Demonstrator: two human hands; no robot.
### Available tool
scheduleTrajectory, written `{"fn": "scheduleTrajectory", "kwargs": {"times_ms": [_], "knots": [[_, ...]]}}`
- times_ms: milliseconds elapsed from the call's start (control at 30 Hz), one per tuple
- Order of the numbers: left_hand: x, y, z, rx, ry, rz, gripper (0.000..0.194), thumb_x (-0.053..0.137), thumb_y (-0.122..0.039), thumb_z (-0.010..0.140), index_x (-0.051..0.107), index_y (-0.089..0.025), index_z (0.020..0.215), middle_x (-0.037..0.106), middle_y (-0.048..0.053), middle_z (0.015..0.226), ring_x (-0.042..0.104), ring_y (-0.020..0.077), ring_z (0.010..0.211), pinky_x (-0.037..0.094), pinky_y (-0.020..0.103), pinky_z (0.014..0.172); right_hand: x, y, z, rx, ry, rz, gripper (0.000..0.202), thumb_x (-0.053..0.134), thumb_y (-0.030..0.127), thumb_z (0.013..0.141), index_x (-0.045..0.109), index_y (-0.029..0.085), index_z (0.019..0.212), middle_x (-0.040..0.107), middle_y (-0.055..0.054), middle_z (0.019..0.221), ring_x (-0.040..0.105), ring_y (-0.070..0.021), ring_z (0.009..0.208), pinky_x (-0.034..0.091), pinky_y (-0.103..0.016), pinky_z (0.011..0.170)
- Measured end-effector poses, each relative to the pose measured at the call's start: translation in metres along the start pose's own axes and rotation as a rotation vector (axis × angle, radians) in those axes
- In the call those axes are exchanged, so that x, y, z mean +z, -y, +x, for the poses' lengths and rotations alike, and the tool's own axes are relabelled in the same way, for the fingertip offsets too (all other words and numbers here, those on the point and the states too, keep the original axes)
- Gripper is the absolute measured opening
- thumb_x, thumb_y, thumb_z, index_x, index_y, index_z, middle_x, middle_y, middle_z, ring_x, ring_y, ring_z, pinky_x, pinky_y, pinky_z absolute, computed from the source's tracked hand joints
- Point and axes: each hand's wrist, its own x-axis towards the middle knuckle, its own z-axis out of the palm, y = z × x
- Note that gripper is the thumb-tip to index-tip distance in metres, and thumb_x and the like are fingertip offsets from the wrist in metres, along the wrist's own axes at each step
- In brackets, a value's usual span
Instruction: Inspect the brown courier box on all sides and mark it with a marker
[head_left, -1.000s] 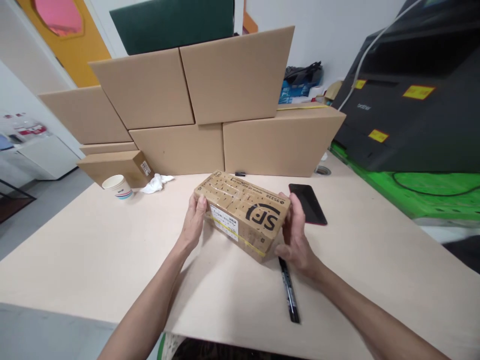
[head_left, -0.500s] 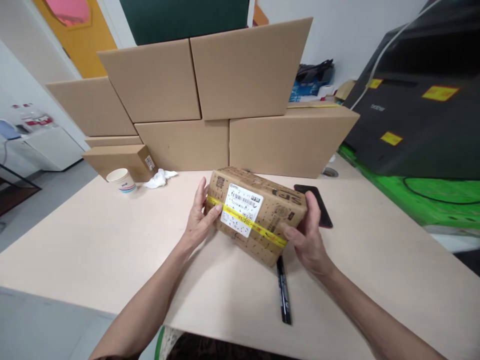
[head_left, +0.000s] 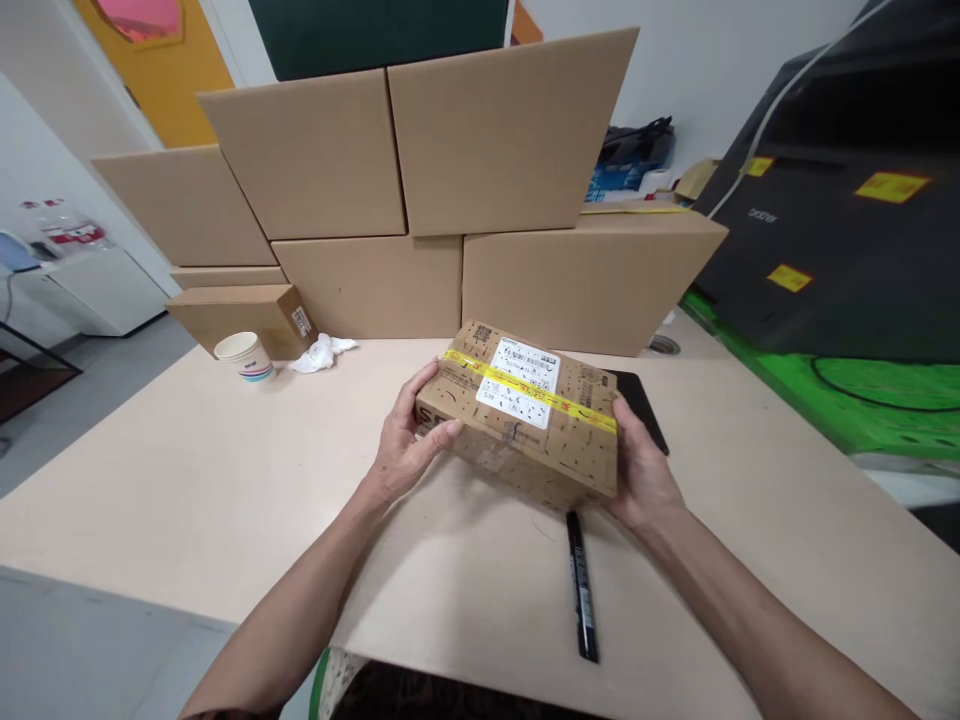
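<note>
Between my two hands is a brown cardboard box [head_left: 465, 400] with dark print, a white shipping label [head_left: 519, 382] and a strip of yellow tape across its top. My left hand [head_left: 409, 435] grips its left end, thumb on the near edge. At the right end, my right hand [head_left: 645, 465] is closed on the box, its fingers partly hidden. The box is tilted, top and front side facing me. Just below its near corner a black marker [head_left: 582, 590] lies on the table. A black phone-like slab [head_left: 646, 410] is partly covered by the box and my right hand.
Large cardboard boxes [head_left: 517, 135] are stacked along the table's back edge. A paper cup [head_left: 244, 357], a crumpled tissue [head_left: 322, 352] and a smaller box [head_left: 240, 315] stand at the back left. A dark machine [head_left: 840, 220] on green wrap is at the right.
My hands have tipped the box, so its top with the label now faces up more and its near side shows. The far side has gone out of sight.
</note>
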Motion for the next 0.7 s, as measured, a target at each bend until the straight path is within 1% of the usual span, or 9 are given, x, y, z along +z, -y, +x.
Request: {"fn": "scheduleTrajectory", "kwargs": {"times_ms": [100, 200, 300, 400, 467, 533, 633, 700], "knots": [[0.001, 0.000, 0.001, -0.023, -0.128, 0.025, 0.060, 0.086, -0.034, 0.077, 0.066, -0.032, 0.134, 0.058, 0.007, 0.149, 0.051, 0.0321, 0.140, 0.039, 0.046, 0.121, 0.000, -0.004, 0.000, 0.073, 0.014, -0.003, 0.049, 0.064, 0.071, 0.081, 0.070, 0.036, 0.115, 0.081, -0.002, 0.107, 0.072, -0.0353, 0.114, 0.059, -0.057, 0.091], [0.001, 0.000, 0.002, -0.045, -0.235, 0.037, 0.055, 0.082, -0.044, 0.081, 0.068, -0.029, 0.132, 0.066, 0.008, 0.138, 0.059, 0.0307, 0.131, 0.046, 0.045, 0.115, -0.002, -0.010, 0.001, 0.074, -0.003, -0.031, 0.051, 0.070, 0.071, 0.077, 0.070, 0.035, 0.112, 0.081, -0.002, 0.102, 0.072, -0.0353, 0.111, 0.060, -0.054, 0.086], [-0.003, 0.002, 0.005, -0.091, -0.290, 0.024, 0.057, 0.076, -0.053, 0.084, 0.068, -0.026, 0.134, 0.072, 0.009, 0.128, 0.064, 0.0295, 0.123, 0.051, 0.045, 0.109, -0.005, -0.012, 0.004, 0.026, -0.037, -0.061, 0.049, 0.075, 0.069, 0.074, 0.068, 0.033, 0.106, 0.078, 0.000, 0.086, 0.074, -0.0315, 0.095, 0.060, -0.047, 0.077], [-0.010, 0.006, 0.008, -0.115, -0.348, 0.032, 0.056, 0.074, -0.055, 0.086, 0.069, -0.024, 0.132, 0.073, 0.008, 0.129, 0.065, 0.0272, 0.123, 0.049, 0.043, 0.111, -0.008, -0.014, 0.006, -0.015, -0.071, -0.110, 0.049, 0.080, 0.067, 0.069, 0.065, 0.031, 0.098, 0.071, 0.003, 0.073, 0.070, -0.0265, 0.078, 0.056, -0.040, 0.066], [-0.014, 0.007, 0.011, -0.124, -0.369, 0.008, 0.053, 0.073, -0.054, 0.087, 0.071, -0.024, 0.130, 0.073, 0.008, 0.130, 0.064, 0.0260, 0.125, 0.048, 0.043, 0.113, -0.009, -0.015, 0.007, -0.041, -0.079, -0.145, 0.051, 0.083, 0.066, 0.065, 0.064, 0.030, 0.095, 0.070, 0.003, 0.074, 0.068, -0.0248, 0.074, 0.053, -0.036, 0.060], [-0.016, 0.007, 0.013, -0.146, -0.374, -0.053, 0.051, 0.074, -0.054, 0.086, 0.073, -0.023, 0.128, 0.075, 0.008, 0.125, 0.066, 0.0258, 0.123, 0.049, 0.044, 0.112, -0.009, -0.016, 0.007, -0.057, -0.074, -0.158, 0.052, 0.085, 0.067, 0.062, 0.063, 0.029, 0.091, 0.072, 0.001, 0.078, 0.068, -0.0247, 0.075, 0.052, -0.035, 0.059], [-0.015, 0.003, 0.016, -0.210, -0.362, -0.179, 0.051, 0.077, -0.053, 0.084, 0.073, -0.023, 0.125, 0.078, 0.007, 0.114, 0.069, 0.0266, 0.117, 0.053, 0.046, 0.107, -0.011, -0.018, 0.009, -0.064, -0.058, -0.131, 0.047, 0.084, 0.066, 0.065, 0.063, 0.029, 0.087, 0.075, 0.001, 0.081, 0.071, -0.0267, 0.082, 0.057, -0.039, 0.064], [-0.012, 0.000, 0.016, -0.229, -0.329, -0.250, 0.051, 0.079, -0.052, 0.082, 0.074, -0.024, 0.124, 0.077, 0.008, 0.117, 0.069, 0.0277, 0.118, 0.054, 0.046, 0.106, -0.013, -0.018, 0.011, -0.066, -0.044, -0.103, 0.043, 0.084, 0.063, 0.066, 0.064, 0.030, 0.083, 0.076, 0.000, 0.082, 0.073, -0.0291, 0.089, 0.060, -0.043, 0.069]]}}
